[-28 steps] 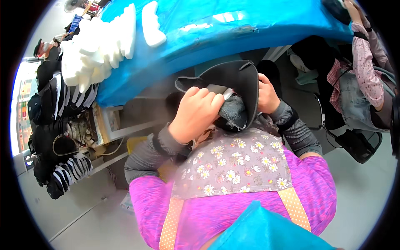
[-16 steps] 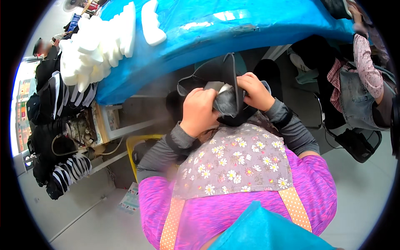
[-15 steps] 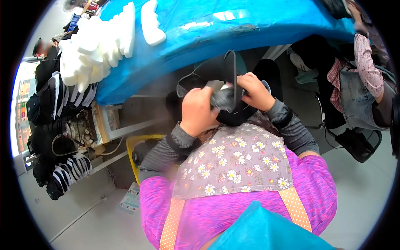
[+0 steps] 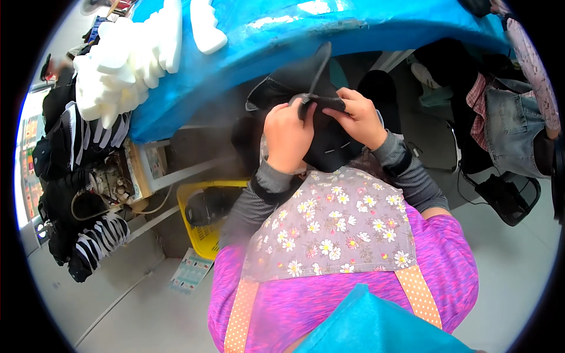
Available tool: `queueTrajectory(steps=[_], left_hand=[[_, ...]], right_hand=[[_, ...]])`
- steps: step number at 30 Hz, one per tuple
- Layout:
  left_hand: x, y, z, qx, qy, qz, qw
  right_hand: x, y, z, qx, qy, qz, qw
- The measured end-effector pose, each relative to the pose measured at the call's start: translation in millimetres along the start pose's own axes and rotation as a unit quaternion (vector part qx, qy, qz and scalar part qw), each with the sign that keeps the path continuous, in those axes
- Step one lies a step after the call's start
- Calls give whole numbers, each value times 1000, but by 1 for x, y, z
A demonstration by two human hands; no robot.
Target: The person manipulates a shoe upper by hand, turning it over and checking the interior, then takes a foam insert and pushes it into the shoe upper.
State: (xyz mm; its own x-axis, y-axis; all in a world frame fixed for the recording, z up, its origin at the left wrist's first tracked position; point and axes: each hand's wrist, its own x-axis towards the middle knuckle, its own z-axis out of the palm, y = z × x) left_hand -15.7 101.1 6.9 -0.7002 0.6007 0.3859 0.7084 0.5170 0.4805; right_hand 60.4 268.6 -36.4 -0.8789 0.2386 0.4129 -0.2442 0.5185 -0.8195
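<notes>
My left hand (image 4: 288, 136) and my right hand (image 4: 363, 120) are close together above my lap, below the table edge. Both pinch the edge of a black, leather-like sewn piece (image 4: 272, 92) between thumbs and fingers. A narrow strip of it sticks up above my left fingers, and a flap spreads out beyond that hand. More black material (image 4: 329, 154) with a short white mark lies under my hands, against my flowered apron (image 4: 329, 226). Whether it belongs to the same piece I cannot tell.
White foam shapes (image 4: 120, 65) are heaped on the blue-covered table (image 4: 259, 50), with a single one (image 4: 206, 29) apart. Black pieces with white strips (image 4: 88, 138) hang at left. A yellow basket (image 4: 203, 238) holds black items. Another person's denim-clad lap (image 4: 512, 135) is at right.
A shiny grey part with a white spot, between my hands before, no longer shows. My fingers have come closer together on the black edge. The whole view has shifted slightly.
</notes>
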Motion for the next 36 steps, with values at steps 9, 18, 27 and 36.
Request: queueTrajectory(steps=[9,18,27,36], left_hand=[[19,-24,23,-79,-214,-261,938],[34,-24,34,48,-312,-270,910],[17,-28,25,-21,-173,-201,964],[19,-37,30,-61,-204,-218,952]], right_hand=[[16,19,6,61,-36,214,974],[30,16,8,-44,-124,283,950],[16,15,12,89,-69,285,952],[21,8,10,35,-79,278,957]])
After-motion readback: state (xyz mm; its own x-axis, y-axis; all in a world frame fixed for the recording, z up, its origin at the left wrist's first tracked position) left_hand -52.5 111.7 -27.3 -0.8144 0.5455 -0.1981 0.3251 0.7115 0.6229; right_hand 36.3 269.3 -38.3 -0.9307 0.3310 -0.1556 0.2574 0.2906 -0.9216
